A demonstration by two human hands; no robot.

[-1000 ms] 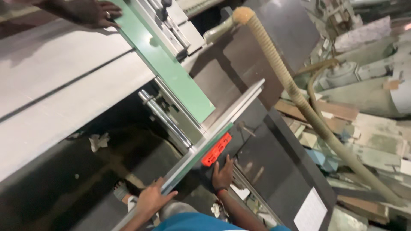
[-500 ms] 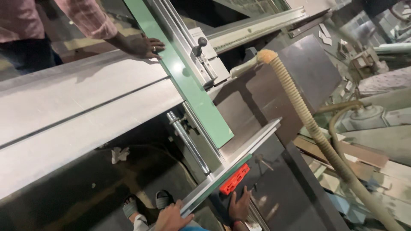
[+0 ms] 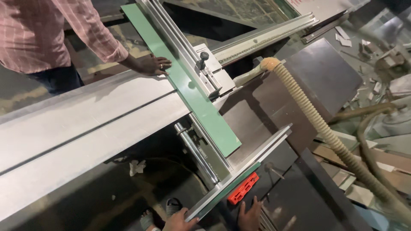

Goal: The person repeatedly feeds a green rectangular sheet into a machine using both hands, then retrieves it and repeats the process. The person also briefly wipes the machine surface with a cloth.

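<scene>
The long green panel (image 3: 201, 96) is lying flat along the saw's sliding table (image 3: 77, 128), running from 11 o'clock down to 5 o'clock. It looks stiff, thin and smooth, probably light but awkward by its length, so gripping both long edges near the end seems safest. The left hand (image 3: 180, 220) is clasping the near end of the aluminium fence (image 3: 252, 160) at 6 o'clock; the right hand (image 3: 249, 214) is resting flat, fingers spread, just below the red clamp (image 3: 242, 188). A co-worker's hand (image 3: 150, 64) is pressing at 12 o'clock. The ribbed dust hose (image 3: 325, 132) is crowding 3 o'clock.
</scene>
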